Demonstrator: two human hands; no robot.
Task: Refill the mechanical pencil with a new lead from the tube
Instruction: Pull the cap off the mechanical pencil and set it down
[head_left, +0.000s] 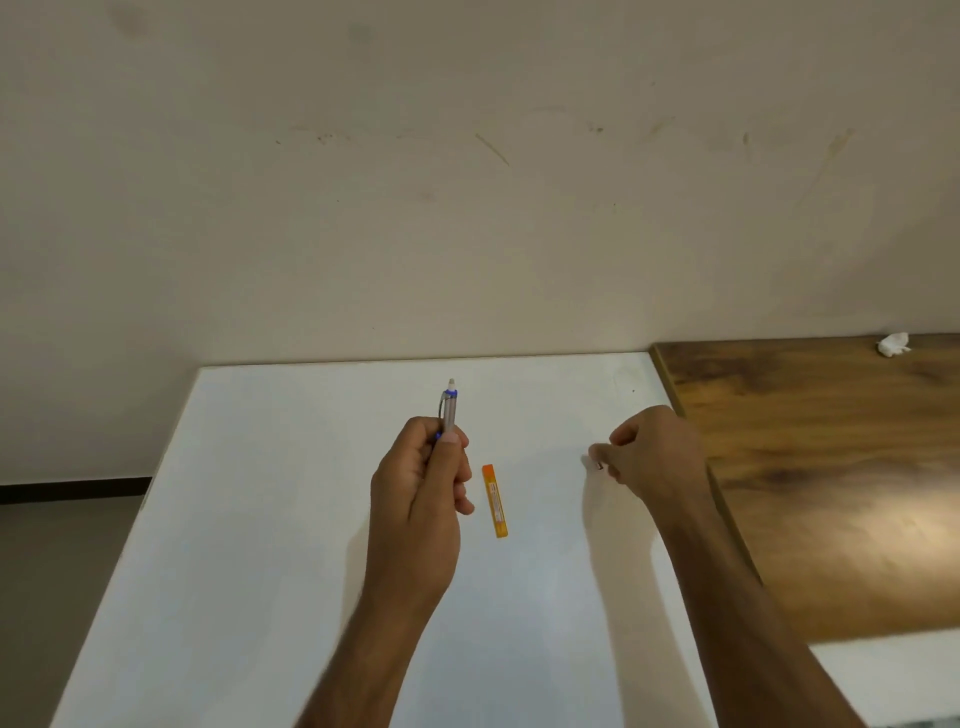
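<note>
While the left hand (421, 488) is gripping the mechanical pencil (449, 410) in a closed fist, the pencil is standing nearly upright, its white eraser end (451, 384) pointing toward twelve o'clock and its grey barrel with blue trim rising out of the curled fingers. The thumb is pressing along the barrel, so the hand is clamped firmly on the pencil above the white table (260, 545).

At about three o'clock from that fist, the orange lead tube (494, 501) is lying flat on the table, just beside the left hand and not touching it. Its long axis is running roughly from twelve to six o'clock, with its brighter orange cap at the far end.

Farther out at three o'clock from the tube, the right hand (649, 452) is hovering low over the table, its fingers drawn together in a pinch. Something tiny and dark (600, 466) is showing at the fingertips, but it is too small to identify, and whether it is being held cannot be told.

At two o'clock, a wooden surface (831, 467) is adjoining the white table, and a crumpled white scrap (893, 344) is lying at its far edge near the wall (467, 182).
</note>
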